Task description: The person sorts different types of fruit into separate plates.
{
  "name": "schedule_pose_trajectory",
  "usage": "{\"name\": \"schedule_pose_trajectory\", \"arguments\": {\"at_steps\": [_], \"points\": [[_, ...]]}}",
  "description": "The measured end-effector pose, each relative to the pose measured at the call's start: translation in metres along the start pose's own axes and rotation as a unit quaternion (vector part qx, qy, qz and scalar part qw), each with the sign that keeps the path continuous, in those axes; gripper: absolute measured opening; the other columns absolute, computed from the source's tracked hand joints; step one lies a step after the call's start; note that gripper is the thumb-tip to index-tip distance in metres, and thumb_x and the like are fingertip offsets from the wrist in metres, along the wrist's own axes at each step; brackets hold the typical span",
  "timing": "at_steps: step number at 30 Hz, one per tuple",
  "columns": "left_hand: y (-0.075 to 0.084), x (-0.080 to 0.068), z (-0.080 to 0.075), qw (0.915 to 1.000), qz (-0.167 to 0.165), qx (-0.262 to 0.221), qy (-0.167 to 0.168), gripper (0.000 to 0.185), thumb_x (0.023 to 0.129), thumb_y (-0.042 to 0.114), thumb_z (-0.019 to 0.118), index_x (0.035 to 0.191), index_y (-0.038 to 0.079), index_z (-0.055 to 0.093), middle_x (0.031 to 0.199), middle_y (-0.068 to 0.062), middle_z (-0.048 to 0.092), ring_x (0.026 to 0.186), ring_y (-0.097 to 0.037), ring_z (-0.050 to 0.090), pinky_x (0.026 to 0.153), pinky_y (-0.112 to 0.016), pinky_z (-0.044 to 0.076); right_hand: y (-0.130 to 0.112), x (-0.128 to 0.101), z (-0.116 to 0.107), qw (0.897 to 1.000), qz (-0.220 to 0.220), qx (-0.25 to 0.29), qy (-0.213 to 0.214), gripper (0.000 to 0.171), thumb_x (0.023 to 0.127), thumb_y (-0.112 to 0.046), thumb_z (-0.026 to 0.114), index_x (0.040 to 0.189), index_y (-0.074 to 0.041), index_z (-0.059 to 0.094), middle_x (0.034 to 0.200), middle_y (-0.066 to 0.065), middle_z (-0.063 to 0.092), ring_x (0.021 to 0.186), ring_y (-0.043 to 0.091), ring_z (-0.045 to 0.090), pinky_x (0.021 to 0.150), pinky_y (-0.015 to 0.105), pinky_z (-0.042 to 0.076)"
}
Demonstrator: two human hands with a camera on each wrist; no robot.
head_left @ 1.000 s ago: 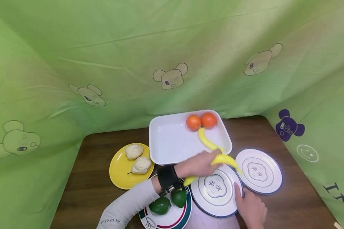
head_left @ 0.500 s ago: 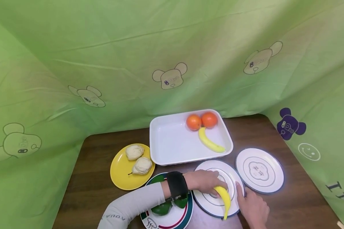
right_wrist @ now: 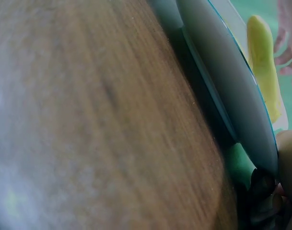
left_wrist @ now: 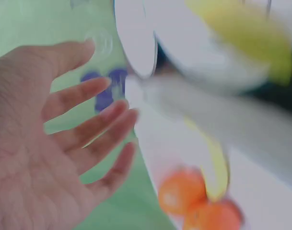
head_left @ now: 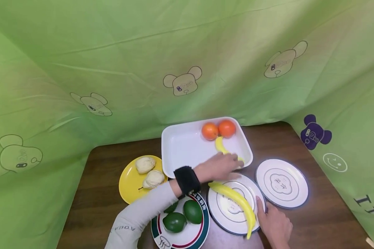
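My left hand [head_left: 219, 167] hovers over the near right part of a white tray [head_left: 180, 152], its fingers extended and holding nothing; the left wrist view shows the bare palm. A yellow banana [head_left: 237, 199] lies curved across a white plate [head_left: 218, 207] with a dark rim. At that plate's right edge my right hand [head_left: 274, 223] grips the rim, thumb on top. The right wrist view shows the plate's underside [right_wrist: 222, 72] raised off the wood at an angle. In the tray, partly hidden by my left hand, is another banana [head_left: 220, 145], below two oranges [head_left: 210, 131].
To the left stands a yellow plate [head_left: 126, 186] with two pale, pear-shaped fruits [head_left: 144, 164]. A green-and-red-rimmed plate [head_left: 204, 224] in front holds several dark green avocados [head_left: 174, 222]. Another white plate [head_left: 280, 185] is at the right. Green cloth [head_left: 137, 69] surrounds the wooden table [head_left: 90, 193].
My left hand brought the banana down onto the white plate, let go of it, and moved up toward the tray. My right hand stays at the plate's rim.
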State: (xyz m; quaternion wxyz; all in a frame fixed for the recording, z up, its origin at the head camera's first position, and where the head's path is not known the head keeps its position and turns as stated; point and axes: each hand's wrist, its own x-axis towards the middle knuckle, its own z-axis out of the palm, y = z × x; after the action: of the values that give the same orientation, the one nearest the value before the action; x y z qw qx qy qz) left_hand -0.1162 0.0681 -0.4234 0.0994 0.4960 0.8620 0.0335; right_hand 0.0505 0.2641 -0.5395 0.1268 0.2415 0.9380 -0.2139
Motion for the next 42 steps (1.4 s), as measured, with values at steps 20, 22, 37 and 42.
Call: {"name": "schedule_pose_trajectory", "arguments": {"at_steps": [20, 22, 37, 42], "points": [[-0.075, 0.062, 0.036, 0.9868, -0.027, 0.111, -0.115, 0.045, 0.091, 0.041, 0.075, 0.130, 0.025, 0.060, 0.119, 0.002, 0.059, 0.109, -0.016, 0.055, 0.103, -0.050, 0.036, 0.001, -0.003, 0.004, 1.000, -0.008, 0.014, 0.017, 0.085, 0.100, -0.074, 0.026, 0.090, -0.001, 0.067, 0.067, 0.011, 0.060, 0.061, 0.027, 0.056, 0.057, 0.038, 0.039], [-0.074, 0.063, 0.036, 0.9874, -0.026, 0.103, -0.118, 0.037, 0.091, 0.038, 0.075, 0.122, 0.023, 0.062, 0.109, 0.003, 0.060, 0.101, -0.015, 0.055, 0.100, -0.048, 0.036, 0.001, -0.004, 0.003, 1.000, -0.005, 0.014, 0.017, 0.080, 0.100, -0.073, 0.026, 0.080, -0.006, 0.063, 0.062, 0.007, 0.054, 0.060, 0.025, 0.052, 0.057, 0.036, 0.036], [-0.048, 0.029, -0.010, 0.9983, 0.034, -0.021, -0.041, 0.038, 0.100, 0.034, 0.059, 0.131, 0.013, 0.050, 0.079, 0.002, 0.054, 0.070, -0.014, 0.055, 0.063, -0.026, 0.042, 0.004, -0.002, 0.001, 1.000, -0.008, 0.011, 0.023, 0.082, 0.101, -0.072, 0.027, 0.090, -0.001, 0.067, 0.059, 0.005, 0.052, 0.057, 0.024, 0.051, 0.055, 0.034, 0.034], [-0.006, -0.001, -0.016, 0.9946, 0.080, 0.066, 0.010, 0.039, 0.101, 0.045, 0.057, 0.127, 0.016, 0.053, 0.068, 0.007, 0.051, 0.058, -0.011, 0.051, 0.055, -0.024, 0.038, 0.003, -0.003, 0.003, 1.000, -0.007, 0.014, 0.018, 0.079, 0.101, -0.072, 0.027, 0.085, -0.004, 0.066, 0.059, 0.004, 0.051, 0.057, 0.023, 0.050, 0.056, 0.034, 0.034]]}}
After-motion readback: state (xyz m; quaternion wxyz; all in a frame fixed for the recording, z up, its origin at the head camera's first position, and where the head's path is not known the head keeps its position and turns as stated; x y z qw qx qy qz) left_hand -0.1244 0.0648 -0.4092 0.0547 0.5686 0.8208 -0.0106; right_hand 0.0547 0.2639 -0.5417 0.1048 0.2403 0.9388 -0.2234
